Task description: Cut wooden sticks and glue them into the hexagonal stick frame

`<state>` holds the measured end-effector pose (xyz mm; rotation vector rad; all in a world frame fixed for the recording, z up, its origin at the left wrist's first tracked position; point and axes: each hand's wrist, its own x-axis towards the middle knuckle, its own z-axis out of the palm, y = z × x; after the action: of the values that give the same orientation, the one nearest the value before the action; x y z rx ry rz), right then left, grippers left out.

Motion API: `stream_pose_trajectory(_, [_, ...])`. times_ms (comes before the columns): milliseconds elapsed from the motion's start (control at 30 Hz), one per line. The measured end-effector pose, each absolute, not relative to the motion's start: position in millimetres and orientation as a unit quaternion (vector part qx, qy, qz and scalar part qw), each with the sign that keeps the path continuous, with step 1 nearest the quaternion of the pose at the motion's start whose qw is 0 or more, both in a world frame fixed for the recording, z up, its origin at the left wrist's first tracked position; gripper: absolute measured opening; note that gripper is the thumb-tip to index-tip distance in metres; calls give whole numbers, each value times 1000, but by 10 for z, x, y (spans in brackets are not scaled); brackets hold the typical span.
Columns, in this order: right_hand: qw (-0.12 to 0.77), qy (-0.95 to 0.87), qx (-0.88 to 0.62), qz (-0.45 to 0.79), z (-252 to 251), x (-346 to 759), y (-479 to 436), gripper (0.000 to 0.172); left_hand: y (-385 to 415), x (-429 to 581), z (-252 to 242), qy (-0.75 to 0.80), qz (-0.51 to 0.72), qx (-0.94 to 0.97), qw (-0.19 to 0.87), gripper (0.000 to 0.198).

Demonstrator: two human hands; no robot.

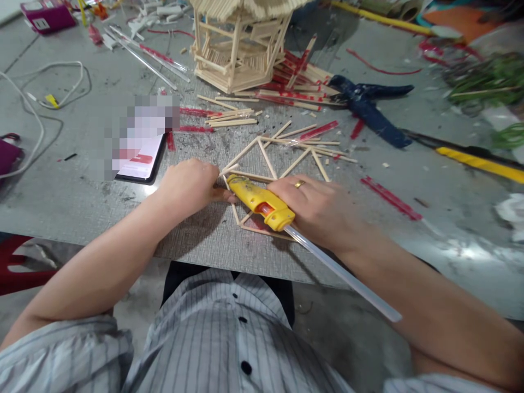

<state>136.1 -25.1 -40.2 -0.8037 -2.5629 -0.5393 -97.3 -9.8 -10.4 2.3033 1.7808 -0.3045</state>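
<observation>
My right hand (pixel 321 207) is wrapped round a yellow hot glue gun (pixel 249 195), and a long clear glue stick (pixel 347 275) sticks out of its back end. Under the gun lies a frame of thin wooden sticks (pixel 267 158), joined in triangles. At the frame's left corner my left hand (pixel 190 185) is closed, its fingertips pinching the sticks there. The gun's nozzle points at that same corner; its tip is hard to make out. My right hand and the gun cover part of the frame.
Beyond the frame stands a small wooden stick pavilion (pixel 233 60). Loose sticks (pixel 233 117) and blue-handled pliers (pixel 374 112) lie near it. A phone (pixel 143 144) is left of my left hand, and a yellow cutter (pixel 478 164) lies at right.
</observation>
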Motion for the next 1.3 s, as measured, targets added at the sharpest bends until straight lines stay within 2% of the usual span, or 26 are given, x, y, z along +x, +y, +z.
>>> stream_pose_trajectory(233, [174,-918,-299,-196,-395,1371,-258,24,-108,-962,-84,607,-107,779,114,52])
stream_pose_trajectory(667, [209,-911,-291,-203,-416,1328,-243,30,-131,-927,-89,602,-120,786,67,54])
stream_pose_trajectory(1167, [185,-917,-298,-188,-405,1352,-248,26,-123,-960,-178,589,-58,805,27,45])
stream_pose_trajectory(1300, [199,-917,-298,-177,-410,1354,-255,26,-124,-955,-155,594,-82,800,31,46])
